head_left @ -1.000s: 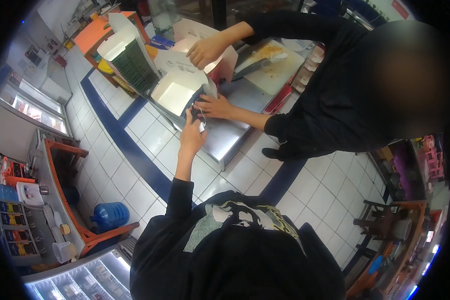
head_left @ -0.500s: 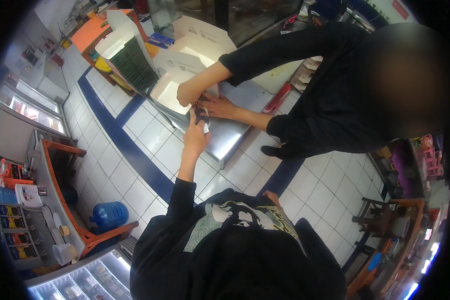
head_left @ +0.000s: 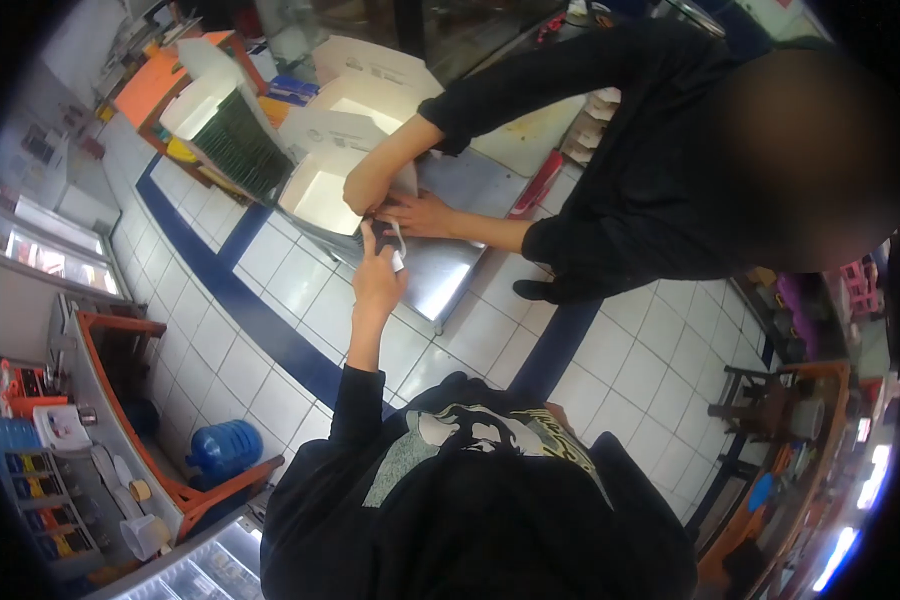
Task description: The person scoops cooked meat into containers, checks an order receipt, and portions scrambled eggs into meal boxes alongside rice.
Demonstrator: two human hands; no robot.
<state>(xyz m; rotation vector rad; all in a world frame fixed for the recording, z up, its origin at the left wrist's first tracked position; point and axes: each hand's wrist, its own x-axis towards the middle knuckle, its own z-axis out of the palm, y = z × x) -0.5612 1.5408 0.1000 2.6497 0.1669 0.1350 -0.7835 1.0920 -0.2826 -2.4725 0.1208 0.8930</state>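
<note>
My left hand [head_left: 376,285] reaches forward to the front corner of a stack of cardboard boxes, its index finger stretched toward the co-worker's hands. Its other fingers curl round a small dark thing with a white strip [head_left: 399,255], too small to name. An open white box [head_left: 322,200] tops the stack, its printed lid [head_left: 335,138] raised. The co-worker's hands [head_left: 417,215] meet at the same corner, very near my fingertip. My right hand [head_left: 556,411] shows only as a sliver beside my shirt, its fingers hidden.
The boxes stand on a metal table [head_left: 448,277]. Another open box stack [head_left: 232,145] rises at the left, and an open box [head_left: 370,95] lies behind. The co-worker [head_left: 640,180] leans in from the right. A blue water bottle [head_left: 224,447] lies on the tiled floor, near an orange-edged counter [head_left: 165,455].
The whole view has shifted slightly, so the boxes and hands appear further left. My left hand stays at the box corner with the co-worker's hands. My right hand shows less than before.
</note>
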